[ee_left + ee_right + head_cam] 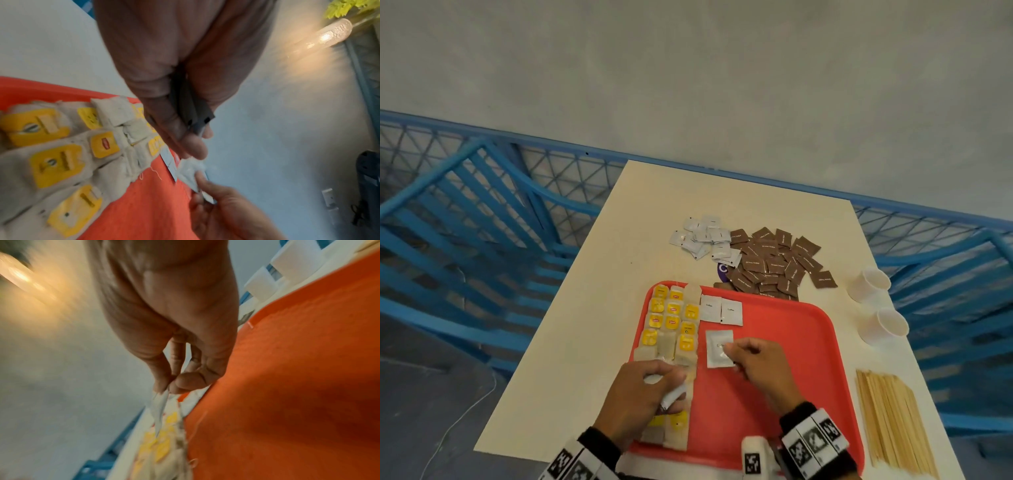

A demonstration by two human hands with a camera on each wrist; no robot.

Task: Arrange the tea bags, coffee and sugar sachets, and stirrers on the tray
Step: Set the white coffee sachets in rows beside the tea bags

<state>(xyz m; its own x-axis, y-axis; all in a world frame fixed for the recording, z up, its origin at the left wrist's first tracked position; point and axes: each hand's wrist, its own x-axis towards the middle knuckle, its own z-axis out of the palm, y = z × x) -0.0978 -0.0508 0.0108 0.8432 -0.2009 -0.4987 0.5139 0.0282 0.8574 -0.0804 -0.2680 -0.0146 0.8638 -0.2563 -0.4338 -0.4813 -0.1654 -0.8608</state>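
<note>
On the red tray (784,346), beside the rows of tea bags (671,322) along its left side, my right hand (760,363) pinches a white coffee sachet (719,347) between thumb and forefinger, below two others already laid flat. My left hand (640,387) curls round a small stack of sachets (674,394) over the tea bags. Brown sugar sachets (774,263) and stirrers (890,418) lie on the table (592,308).
</note>
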